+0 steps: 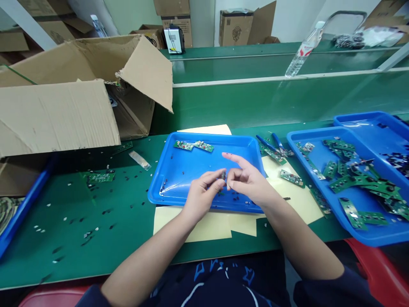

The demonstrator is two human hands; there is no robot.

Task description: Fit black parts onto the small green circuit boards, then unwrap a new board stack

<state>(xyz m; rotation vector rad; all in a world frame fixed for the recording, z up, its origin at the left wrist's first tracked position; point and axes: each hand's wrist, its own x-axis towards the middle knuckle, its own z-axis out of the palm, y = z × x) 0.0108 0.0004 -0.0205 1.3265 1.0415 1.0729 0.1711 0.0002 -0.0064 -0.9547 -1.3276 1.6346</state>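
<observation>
Over the blue tray (204, 160), my left hand (204, 192) pinches a small circuit board (223, 175), seen nearly edge-on and mostly covered by the fingers. My right hand (251, 181) meets it from the other side, index finger stretched out, thumb and remaining fingers curled together by the board's edge. Whatever lies between those right fingertips is too small to make out. Two green circuit boards (203, 146) lie end to end along the tray's far side. Tiny dark bits (235, 198) are scattered on the tray floor under and around my hands.
Pliers with blue handles (276, 145) and loose boards (292, 178) lie right of the tray on yellow paper (204, 226). Another blue tray (332, 213) holds many boards. A large cardboard box (57, 115) stands at left; a plastic bottle (303, 51) stands behind. Small scraps dot the green table (128, 243).
</observation>
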